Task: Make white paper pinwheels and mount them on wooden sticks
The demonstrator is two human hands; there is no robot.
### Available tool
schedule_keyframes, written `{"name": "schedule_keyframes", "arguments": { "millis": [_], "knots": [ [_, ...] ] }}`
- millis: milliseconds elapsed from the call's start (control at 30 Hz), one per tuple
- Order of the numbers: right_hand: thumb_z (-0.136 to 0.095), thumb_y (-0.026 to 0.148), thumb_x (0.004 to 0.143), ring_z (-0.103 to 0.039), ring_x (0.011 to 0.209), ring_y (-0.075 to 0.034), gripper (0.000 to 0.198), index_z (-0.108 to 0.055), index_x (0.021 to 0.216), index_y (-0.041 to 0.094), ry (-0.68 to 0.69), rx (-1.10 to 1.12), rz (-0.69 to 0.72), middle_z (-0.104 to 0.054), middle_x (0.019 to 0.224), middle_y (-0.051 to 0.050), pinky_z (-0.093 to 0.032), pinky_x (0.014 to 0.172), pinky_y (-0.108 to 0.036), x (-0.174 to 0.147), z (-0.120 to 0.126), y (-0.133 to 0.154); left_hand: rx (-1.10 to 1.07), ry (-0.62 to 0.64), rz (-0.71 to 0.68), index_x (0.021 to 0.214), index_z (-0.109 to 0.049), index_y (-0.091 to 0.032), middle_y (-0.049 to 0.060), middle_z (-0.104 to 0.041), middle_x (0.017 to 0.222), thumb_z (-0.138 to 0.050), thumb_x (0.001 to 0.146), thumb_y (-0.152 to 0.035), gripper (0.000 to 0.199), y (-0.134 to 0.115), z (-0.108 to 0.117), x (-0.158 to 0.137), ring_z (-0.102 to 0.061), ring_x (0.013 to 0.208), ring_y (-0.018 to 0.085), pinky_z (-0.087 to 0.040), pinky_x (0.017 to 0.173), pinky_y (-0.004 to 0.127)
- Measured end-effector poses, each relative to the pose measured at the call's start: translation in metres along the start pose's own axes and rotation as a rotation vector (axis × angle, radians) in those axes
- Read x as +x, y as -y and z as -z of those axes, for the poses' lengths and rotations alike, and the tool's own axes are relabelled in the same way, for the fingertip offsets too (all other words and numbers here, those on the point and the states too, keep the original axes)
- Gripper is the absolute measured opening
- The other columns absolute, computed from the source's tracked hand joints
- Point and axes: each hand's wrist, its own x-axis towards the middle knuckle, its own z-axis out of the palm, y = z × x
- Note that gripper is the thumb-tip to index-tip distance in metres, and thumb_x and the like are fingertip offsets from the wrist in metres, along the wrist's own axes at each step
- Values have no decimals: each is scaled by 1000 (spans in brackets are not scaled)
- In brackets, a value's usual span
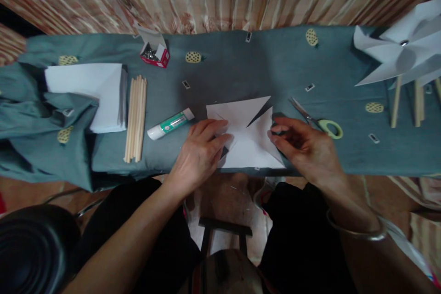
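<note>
At the worktop point(234, 69), my left hand point(200, 149) is pinching a cut white sheet point(253, 142); my right hand point(310, 147) is curling narrowly at its right edge, grip unclear.

On the cloth point(227, 69), the paper sheet point(251, 142) lies at the near edge, between the left hand point(203, 144) and the right hand point(305, 144). Leftward come the glue stick point(171, 124), the rods point(136, 119), then the paper stack point(103, 87); behind the rods sits the box point(160, 56). Right are the scissors point(320, 124) and, farther right, pinwheels point(396, 57), probably several overlapping.
</note>
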Motion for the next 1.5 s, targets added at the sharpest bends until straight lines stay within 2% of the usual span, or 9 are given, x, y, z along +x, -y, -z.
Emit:
{"name": "schedule_keyframes", "arguments": {
  "millis": [133, 233, 333, 467, 733, 933, 1133, 1267, 1500],
  "knots": [
    [-62, 29, 83, -68, 69, -17, 29, -67, 111, 22, -18, -97, 64, -74, 87, -4, -57, 67, -33, -8, 0, 4, 19, -29, -23, 112, -63, -17, 13, -56, 132, -52, 90, -11, 26, -8, 2, -2, -48, 123, 29, -46, 98, 51],
    [-60, 26, 85, -68, 69, -18, 21, -69, 103, 22, -32, -193, 131, -73, 83, -3, -56, 67, -33, -13, 1, 10, 0, -49, -94, 111, -63, -16, 12, -61, 122, -58, 90, -24, 22, -20, 0, -6, -54, 113, 27, -47, 94, 47],
    [-56, 21, 86, -69, 78, -20, 13, -69, 87, 23, -5, -238, 197, -73, 89, -4, -56, 72, -35, -16, 1, 11, 15, 32, -153, 109, -63, -15, 10, -66, 107, -61, 89, -32, 26, -31, -6, -10, -57, 101, 25, -48, 82, 41],
    [-59, 21, 84, -69, 92, -23, 11, -65, 75, 22, -25, -229, 268, -71, 99, -6, -55, 83, -39, -19, -2, 8, 83, 103, -142, 106, -63, -14, 9, -67, 105, -58, 91, -24, 19, -36, -13, -13, -58, 96, 24, -49, 76, 38],
    [-51, 15, 87, -63, 113, -26, 23, -69, 101, 21, 91, -137, 351, -69, 114, -10, -50, 99, -48, -16, 1, 6, -2, 27, -136, 102, -65, -11, 9, -68, 97, -51, 94, -17, 17, -34, -13, -15, -61, 89, 18, -55, 76, 31],
    [-63, 16, 79, -51, 129, -26, 34, -67, 110, 28, 284, 55, 264, -58, 136, -6, -45, 105, -51, -17, 3, 9, -72, 16, -75, 99, -65, -12, 9, -69, 94, -50, 95, -18, 17, -32, -11, -19, -64, 87, 17, -56, 74, 30],
    [-68, 26, 81, -60, 118, -25, 4, -71, 83, 26, 231, 272, 179, -66, 122, -4, -47, 102, -49, -14, -4, 13, -92, 37, -71, 99, -65, -11, 9, -69, 95, -51, 94, -18, 16, -34, -9, -21, -63, 86, 17, -56, 73, 30],
    [-64, 25, 84, -61, 117, -24, 8, -72, 84, 24, 191, 231, 189, -67, 120, -5, -49, 101, -47, -10, -9, 15, -51, 65, -90, 99, -64, -11, 9, -69, 95, -52, 94, -18, 15, -36, -8, -22, -62, 85, 18, -56, 73, 30],
    [-61, 21, 85, -60, 116, -26, 9, -70, 84, 22, 108, 19, 280, -64, 121, -9, -49, 99, -48, -8, -22, 19, -67, 69, -105, 124, -52, -12, 9, -68, 103, -49, 95, -17, 30, -38, -9, -26, -62, 93, 18, -57, 79, 33]
  ]
}}
